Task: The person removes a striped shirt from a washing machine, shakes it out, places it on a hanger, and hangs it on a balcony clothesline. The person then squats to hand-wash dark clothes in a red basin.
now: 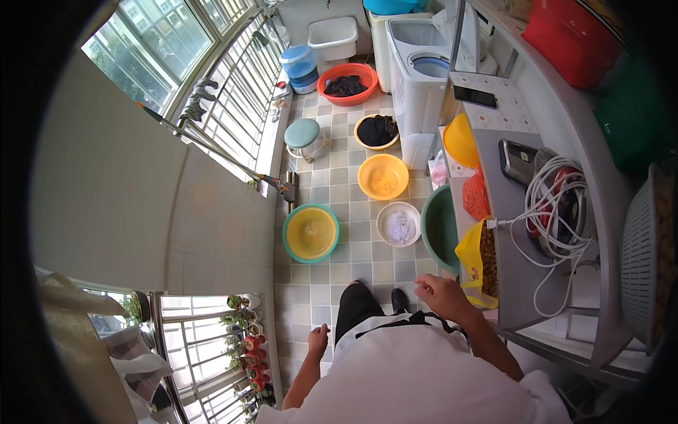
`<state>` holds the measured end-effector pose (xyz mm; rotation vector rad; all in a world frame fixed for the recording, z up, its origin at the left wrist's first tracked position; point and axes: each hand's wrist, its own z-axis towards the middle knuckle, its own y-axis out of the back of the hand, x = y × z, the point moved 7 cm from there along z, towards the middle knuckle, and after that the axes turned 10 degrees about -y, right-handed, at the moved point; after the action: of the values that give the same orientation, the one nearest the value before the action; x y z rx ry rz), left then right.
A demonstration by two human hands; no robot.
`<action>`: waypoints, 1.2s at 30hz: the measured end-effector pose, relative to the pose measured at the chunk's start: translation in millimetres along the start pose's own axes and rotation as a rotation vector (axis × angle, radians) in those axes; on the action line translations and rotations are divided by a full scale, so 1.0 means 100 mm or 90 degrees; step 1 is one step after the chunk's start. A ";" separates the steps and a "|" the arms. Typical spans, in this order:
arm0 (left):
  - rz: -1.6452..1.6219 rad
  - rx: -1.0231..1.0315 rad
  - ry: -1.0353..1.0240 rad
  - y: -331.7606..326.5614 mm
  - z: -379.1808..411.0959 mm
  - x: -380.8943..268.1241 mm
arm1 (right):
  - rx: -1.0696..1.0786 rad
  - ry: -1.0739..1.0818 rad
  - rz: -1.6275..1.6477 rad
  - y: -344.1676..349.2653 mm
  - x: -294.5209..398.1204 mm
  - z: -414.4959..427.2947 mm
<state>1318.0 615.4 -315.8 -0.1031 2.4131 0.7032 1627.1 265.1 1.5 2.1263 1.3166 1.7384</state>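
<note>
My left hand [319, 338] hangs beside my left leg with loosely curled fingers and nothing visible in it. In front of my waist, near the shelf, my right hand [437, 296] is raised, its fingers bent and apart, holding nothing. On the tiled floor ahead sit a yellow basin nested in a green one [311, 233], a white basin with pale cloth [400, 224], an empty-looking yellow basin [383, 177] and a yellow basin of dark cloth [376, 131]. Farther off, a red basin [347, 85] holds something black. A large green basin [440, 229] leans by the shelf.
A green-topped stool [302, 133] and a mop head [288, 192] stand by the left wall. A twin-tub washing machine [418, 90] is at the upper right. The right-hand shelf bears a phone [475, 97], a corded iron [556, 212] and a yellow bag [471, 259] of nuts or similar.
</note>
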 end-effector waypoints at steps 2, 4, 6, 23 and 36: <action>0.007 0.054 0.012 -0.08 0.27 -0.25 | 0.021 -0.023 -0.053 0.01 0.03 0.42; 0.128 0.106 -0.063 -0.05 0.57 -0.59 | 0.036 -0.034 -0.091 0.00 0.06 0.84; 0.217 0.126 -0.181 0.02 1.10 -0.39 | 0.028 -0.022 -0.085 0.02 0.13 1.30; 0.162 0.011 -0.341 1.51 5.20 -5.35 | 0.003 -0.161 -0.115 0.58 1.17 4.34; 0.234 0.257 -0.693 -0.16 5.09 -8.73 | -0.132 -0.177 -0.093 1.68 1.07 6.08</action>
<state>2302.6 780.4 -154.8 0.7183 1.4549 0.2650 2225.4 489.2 -34.3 2.0110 1.1327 1.3966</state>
